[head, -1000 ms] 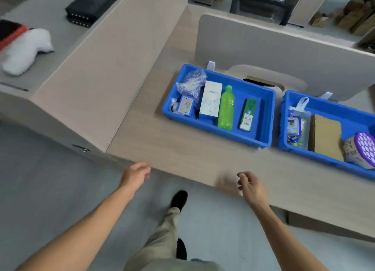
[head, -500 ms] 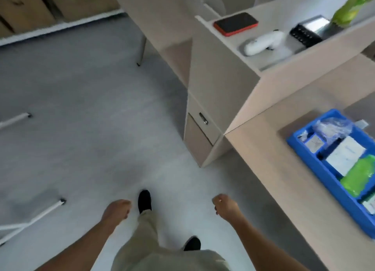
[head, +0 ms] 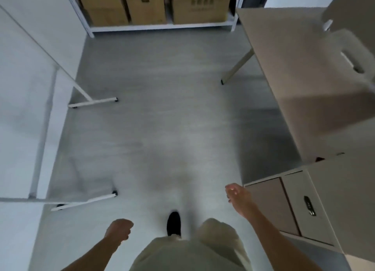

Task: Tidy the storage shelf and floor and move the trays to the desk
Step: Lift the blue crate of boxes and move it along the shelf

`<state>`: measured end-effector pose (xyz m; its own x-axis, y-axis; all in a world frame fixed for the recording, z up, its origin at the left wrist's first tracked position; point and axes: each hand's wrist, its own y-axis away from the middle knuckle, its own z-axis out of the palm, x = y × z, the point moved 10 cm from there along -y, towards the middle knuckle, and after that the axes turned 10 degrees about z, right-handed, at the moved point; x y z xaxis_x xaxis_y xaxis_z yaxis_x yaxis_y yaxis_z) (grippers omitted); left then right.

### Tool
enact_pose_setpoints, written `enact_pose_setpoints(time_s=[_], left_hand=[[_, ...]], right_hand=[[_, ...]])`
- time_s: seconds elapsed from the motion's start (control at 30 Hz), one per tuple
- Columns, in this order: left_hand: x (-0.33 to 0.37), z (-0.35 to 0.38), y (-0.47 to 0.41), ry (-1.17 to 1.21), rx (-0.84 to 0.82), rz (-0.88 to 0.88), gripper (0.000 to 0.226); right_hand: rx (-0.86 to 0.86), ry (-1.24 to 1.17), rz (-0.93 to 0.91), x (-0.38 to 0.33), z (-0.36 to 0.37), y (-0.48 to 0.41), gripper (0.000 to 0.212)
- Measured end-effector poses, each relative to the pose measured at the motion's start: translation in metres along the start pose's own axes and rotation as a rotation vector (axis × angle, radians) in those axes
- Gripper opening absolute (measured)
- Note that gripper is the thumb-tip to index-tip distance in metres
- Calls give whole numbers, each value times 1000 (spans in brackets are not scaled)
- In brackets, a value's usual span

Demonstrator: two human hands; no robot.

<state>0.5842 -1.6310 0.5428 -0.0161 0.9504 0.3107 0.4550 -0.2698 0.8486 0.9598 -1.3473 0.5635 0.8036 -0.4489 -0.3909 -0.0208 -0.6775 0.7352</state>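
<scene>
Both hands are empty, the left hand [head: 119,229] curled to a loose fist and the right hand [head: 237,196] half open, over bare floor [head: 162,118] facing the far shelf [head: 162,26] of boxes [head: 146,5]; no trays show, so shelf tidying seems left.

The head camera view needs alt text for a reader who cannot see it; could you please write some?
A person walks along a grey floor toward a shelf of cardboard boxes, both hands empty: left hand loosely curled, right hand open. A desk with drawers stands on the right.
</scene>
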Motion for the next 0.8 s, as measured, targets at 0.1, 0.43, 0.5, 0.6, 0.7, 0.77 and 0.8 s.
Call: enact_pose_setpoints(time_s=[0.1, 0.43, 0.5, 0.6, 0.7, 0.77, 0.8], left_hand=[[96, -7, -38, 51, -40, 78, 8], [433, -75, -174, 178, 26, 376, 11], [462, -93, -189, 150, 45, 327, 12], [488, -113, -212, 125, 35, 218, 15], [511, -133, -240, 115, 60, 124, 14], [522, -147, -258, 114, 64, 34, 11], [531, -156, -268, 112, 65, 0, 13]], right_hand=[[-77, 83, 139, -4, 4, -32, 17], [-117, 181, 400, -80, -64, -167, 15], [-108, 255, 341, -127, -87, -222, 20], [-153, 347, 207, -227, -112, -309, 35], [-120, 222, 143, -371, -149, -354, 14], [-86, 127, 110, -464, -171, -385, 10], [-80, 102, 68, -512, -179, -399, 8]])
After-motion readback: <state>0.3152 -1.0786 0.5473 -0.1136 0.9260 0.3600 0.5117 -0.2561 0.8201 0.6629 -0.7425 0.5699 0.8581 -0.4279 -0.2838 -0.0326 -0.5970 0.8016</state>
